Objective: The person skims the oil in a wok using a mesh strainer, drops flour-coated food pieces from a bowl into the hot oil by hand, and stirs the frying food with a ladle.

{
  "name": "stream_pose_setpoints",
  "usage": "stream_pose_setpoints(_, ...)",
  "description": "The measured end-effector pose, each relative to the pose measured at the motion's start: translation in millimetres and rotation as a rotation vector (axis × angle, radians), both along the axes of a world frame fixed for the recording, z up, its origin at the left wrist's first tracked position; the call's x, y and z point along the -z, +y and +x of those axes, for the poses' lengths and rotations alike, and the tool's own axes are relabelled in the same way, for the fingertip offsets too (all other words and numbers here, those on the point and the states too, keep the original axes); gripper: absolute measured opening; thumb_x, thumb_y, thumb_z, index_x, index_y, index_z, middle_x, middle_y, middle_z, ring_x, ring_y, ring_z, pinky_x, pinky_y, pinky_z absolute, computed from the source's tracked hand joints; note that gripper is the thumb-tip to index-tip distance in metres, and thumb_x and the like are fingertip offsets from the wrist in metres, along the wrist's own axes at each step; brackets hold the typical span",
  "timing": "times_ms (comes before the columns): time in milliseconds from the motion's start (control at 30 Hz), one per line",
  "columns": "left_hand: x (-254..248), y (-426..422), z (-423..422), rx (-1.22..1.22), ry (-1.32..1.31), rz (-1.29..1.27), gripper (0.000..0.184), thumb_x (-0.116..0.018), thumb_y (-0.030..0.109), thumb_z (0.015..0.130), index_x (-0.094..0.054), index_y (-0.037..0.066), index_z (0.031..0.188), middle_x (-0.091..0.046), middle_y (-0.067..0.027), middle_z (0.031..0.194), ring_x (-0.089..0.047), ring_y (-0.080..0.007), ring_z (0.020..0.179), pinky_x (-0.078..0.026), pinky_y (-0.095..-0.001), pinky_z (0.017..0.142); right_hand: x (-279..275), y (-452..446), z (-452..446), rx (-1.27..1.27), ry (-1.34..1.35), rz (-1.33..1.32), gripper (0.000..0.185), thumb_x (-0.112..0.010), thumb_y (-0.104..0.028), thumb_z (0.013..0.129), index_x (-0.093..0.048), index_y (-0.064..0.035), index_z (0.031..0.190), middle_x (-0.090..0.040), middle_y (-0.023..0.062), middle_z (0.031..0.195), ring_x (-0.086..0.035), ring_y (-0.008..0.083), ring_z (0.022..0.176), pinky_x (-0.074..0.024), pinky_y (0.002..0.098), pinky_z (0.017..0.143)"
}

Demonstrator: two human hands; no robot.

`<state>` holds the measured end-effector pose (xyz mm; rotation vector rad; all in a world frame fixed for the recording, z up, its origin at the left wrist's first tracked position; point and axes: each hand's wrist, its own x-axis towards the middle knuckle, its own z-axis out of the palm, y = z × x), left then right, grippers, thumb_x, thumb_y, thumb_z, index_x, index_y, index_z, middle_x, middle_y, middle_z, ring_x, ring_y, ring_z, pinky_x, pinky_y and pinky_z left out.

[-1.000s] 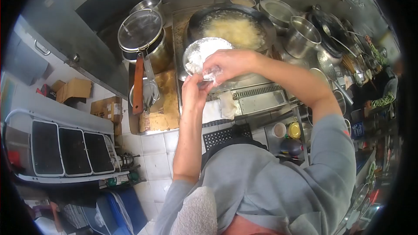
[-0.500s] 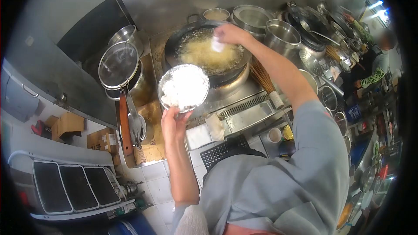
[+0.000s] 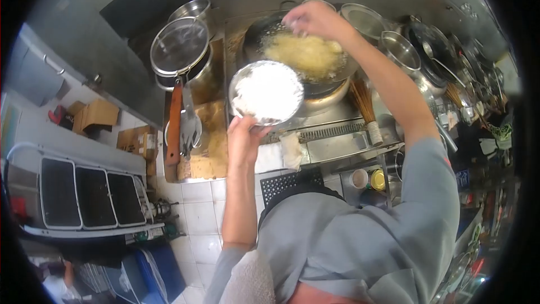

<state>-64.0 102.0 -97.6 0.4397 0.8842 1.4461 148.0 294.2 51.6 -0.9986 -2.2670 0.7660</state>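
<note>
My left hand (image 3: 246, 138) grips the lower edge of a round metal bowl (image 3: 286, 114), tilted toward me in front of the wok. A heap of white, floury-looking stuff (image 3: 267, 87) fills the bowl; its kind cannot be made out. Over the far side of the black wok (image 3: 253, 38) hovers my right hand (image 3: 319, 21), fingers bent and apart, with nothing visible in them. Beneath it, yellow bubbling oil (image 3: 304, 56) covers the wok's middle; pieces in the froth are too blurred to tell apart.
A mesh strainer (image 3: 180, 46) with a wooden handle rests on a pot at the left. Right of the wok are a bamboo brush (image 3: 364, 104) and a metal pot (image 3: 400, 50). A folded cloth (image 3: 291, 151) lies on the stove's front edge. Part of another person (image 3: 59, 284) shows at lower left.
The white piece in my right hand has been let go over the wok, and its fingers have loosened. My view has turned, so the scene sits further right. The left hand still holds the bowl.
</note>
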Motion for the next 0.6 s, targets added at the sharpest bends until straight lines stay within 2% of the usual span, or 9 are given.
stream_pose_setpoints(33,-7,-3,4,-0.017,-0.035,-0.004,0.026,-0.047,0.000,0.079,-0.052,-0.002,0.104,-0.060,-0.0121,0.100,-0.062,-0.0246,0.089,-0.054,-0.0414,0.075,5,-16,-17,-0.168,-0.134,0.055,0.026,-0.062,-0.011,0.077,-0.065,-0.0013,0.101,-0.067,0.0128,0.094,-0.066,0.0261,0.079,-0.0521,0.0339,0.073)
stream_pose_setpoints(67,-10,-6,6,-0.012,-0.021,-0.003,0.024,-0.047,0.000,0.079,-0.053,-0.001,0.102,-0.060,-0.0114,0.099,-0.062,-0.0235,0.088,-0.054,-0.0410,0.075,8,-31,-30,-0.330,-0.271,0.112,0.029,-0.064,-0.012,0.077,-0.064,-0.0015,0.104,-0.067,0.0115,0.094,-0.065,0.0233,0.081,-0.0518,0.0330,0.074)
stream_pose_setpoints(133,-14,-11,11,0.008,0.008,0.002,0.022,-0.048,0.000,0.079,-0.055,-0.001,0.099,-0.061,-0.0098,0.096,-0.062,-0.0215,0.085,-0.055,-0.0404,0.074,11,-65,-52,-0.436,-0.479,0.070,0.036,-0.066,-0.013,0.075,-0.062,-0.0027,0.109,-0.066,0.0130,0.101,-0.064,0.0241,0.090,-0.0498,0.0337,0.080)
stream_pose_setpoints(200,-15,-15,15,0.022,0.024,0.038,0.016,-0.048,0.000,0.079,-0.056,0.001,0.093,-0.061,-0.0090,0.093,-0.062,-0.0190,0.084,-0.055,-0.0380,0.071,31,-75,-66,-0.483,-0.481,0.164,0.045,-0.071,-0.017,0.069,-0.060,-0.0038,0.111,-0.062,0.0134,0.107,-0.059,0.0259,0.098,-0.0472,0.0351,0.085)
stream_pose_setpoints(300,-14,-19,18,0.027,0.019,0.052,0.010,-0.050,0.000,0.079,-0.055,0.003,0.086,-0.061,-0.0074,0.088,-0.061,-0.0172,0.081,-0.056,-0.0353,0.068,55,-93,-77,-0.466,-0.403,0.332,0.051,-0.074,-0.023,0.063,-0.059,-0.0060,0.109,-0.055,0.0177,0.107,-0.055,0.0316,0.100,-0.0460,0.0385,0.084)
stream_pose_setpoints(400,-8,-20,15,0.075,0.040,0.105,0.017,-0.047,-0.001,0.079,-0.056,0.001,0.094,-0.060,-0.0097,0.096,-0.060,-0.0206,0.087,-0.056,-0.0401,0.071,62,-117,-79,-0.346,-0.564,0.376,0.053,-0.075,-0.026,0.059,-0.059,-0.0063,0.105,-0.051,0.0201,0.101,-0.054,0.0350,0.096,-0.0459,0.0403,0.082)
stream_pose_setpoints(433,-3,-20,16,0.058,0.042,0.106,0.017,-0.047,-0.001,0.079,-0.056,0.001,0.093,-0.060,-0.0095,0.095,-0.060,-0.0200,0.086,-0.056,-0.0394,0.070,71,-115,-80,-0.338,-0.533,0.396,0.051,-0.075,-0.027,0.059,-0.060,-0.0077,0.104,-0.051,0.0226,0.100,-0.054,0.0365,0.094,-0.0463,0.0404,0.080)
stream_pose_setpoints(533,5,-18,19,0.015,0.065,0.102,0.016,-0.046,-0.001,0.079,-0.056,0.002,0.091,-0.060,-0.0088,0.093,-0.060,-0.0185,0.083,-0.056,-0.0377,0.069,81,-125,-88,-0.212,-0.639,0.437,0.050,-0.075,-0.025,0.059,-0.060,-0.0092,0.104,-0.051,0.0229,0.102,-0.054,0.0366,0.096,-0.0464,0.0405,0.080)
stream_pose_setpoints(600,6,-18,21,0.011,0.094,0.076,0.017,-0.045,-0.001,0.080,-0.056,0.002,0.092,-0.060,-0.0081,0.092,-0.060,-0.0178,0.081,-0.056,-0.0369,0.068,97,-120,-91,-0.176,-0.605,0.458,0.046,-0.074,-0.022,0.058,-0.062,-0.0082,0.101,-0.055,0.0224,0.096,-0.056,0.0357,0.094,-0.0479,0.0402,0.079)
